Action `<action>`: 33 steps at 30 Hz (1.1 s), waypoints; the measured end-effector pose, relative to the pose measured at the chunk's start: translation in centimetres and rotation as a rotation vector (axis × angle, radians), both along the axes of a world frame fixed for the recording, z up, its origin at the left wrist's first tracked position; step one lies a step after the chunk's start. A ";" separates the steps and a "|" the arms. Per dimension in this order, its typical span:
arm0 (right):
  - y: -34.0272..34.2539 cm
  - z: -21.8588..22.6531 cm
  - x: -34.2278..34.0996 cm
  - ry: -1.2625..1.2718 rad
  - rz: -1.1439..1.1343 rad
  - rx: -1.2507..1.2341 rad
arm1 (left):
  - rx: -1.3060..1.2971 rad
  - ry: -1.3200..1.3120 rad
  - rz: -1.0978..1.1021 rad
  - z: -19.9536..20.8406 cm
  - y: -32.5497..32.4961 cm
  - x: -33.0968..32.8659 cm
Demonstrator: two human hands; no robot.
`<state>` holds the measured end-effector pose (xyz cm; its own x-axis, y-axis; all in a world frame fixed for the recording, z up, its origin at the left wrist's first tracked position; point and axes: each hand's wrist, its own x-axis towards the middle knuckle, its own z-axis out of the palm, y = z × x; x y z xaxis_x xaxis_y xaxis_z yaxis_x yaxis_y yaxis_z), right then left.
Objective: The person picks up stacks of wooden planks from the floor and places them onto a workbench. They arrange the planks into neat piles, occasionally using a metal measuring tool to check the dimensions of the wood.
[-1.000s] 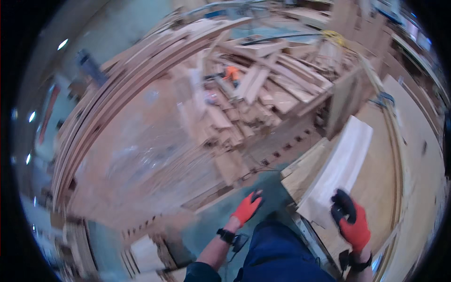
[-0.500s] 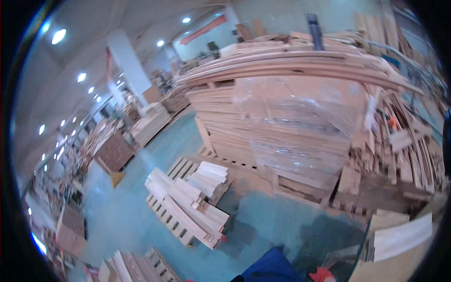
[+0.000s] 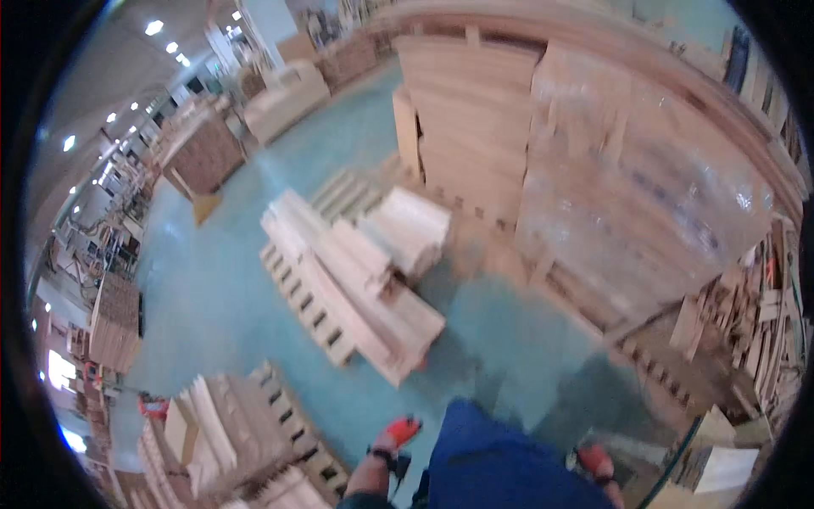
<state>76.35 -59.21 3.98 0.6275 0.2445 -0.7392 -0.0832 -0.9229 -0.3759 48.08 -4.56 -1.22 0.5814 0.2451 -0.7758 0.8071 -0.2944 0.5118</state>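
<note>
My left hand [image 3: 398,432], in a red glove with darker fingertips, hangs low at my left side over the floor. Its fingers are blurred, and no held thing shows in it. My right hand [image 3: 594,461], also in a red glove, is at my right side close to the board stack at lower right. Motion smears its fingers. Ahead of my left hand, a pile of pale wooden boards [image 3: 356,280] lies on a slatted pallet [image 3: 309,307]. Between my hands is my dark blue garment [image 3: 500,462].
A tall stack of boards [image 3: 475,127], partly in clear plastic wrap [image 3: 627,187], stands ahead to the right. Wood offcuts [image 3: 759,327] are heaped beyond it. Another loaded pallet [image 3: 297,433] is at lower left. Pale boards [image 3: 725,469] lie at lower right.
My view has tilted down and swung right. The board pallets appear larger and nearer. Both gloved hands show more fully, the left having come in from the lower edge.
</note>
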 end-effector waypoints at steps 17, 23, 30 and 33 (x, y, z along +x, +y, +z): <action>12.0 -13.9 35.0 -0.151 0.700 -0.152 | 0.680 -0.077 0.538 13.5 21.3 12.7; 27.7 -17.5 51.5 -0.327 1.273 -0.103 | 0.432 0.311 0.477 7.3 5.2 15.6; 59.9 -7.9 56.3 0.009 0.527 0.425 | 0.200 0.316 1.033 7.2 1.4 16.6; 70.3 -3.5 54.0 0.197 0.522 0.490 | 0.233 0.208 1.287 7.7 1.6 16.9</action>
<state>130.34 11.09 0.49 0.2067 0.8052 -0.5558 0.2125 -0.5914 -0.7779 64.99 -2.96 6.52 -0.2893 0.6673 -0.6864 0.6313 0.6720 0.3872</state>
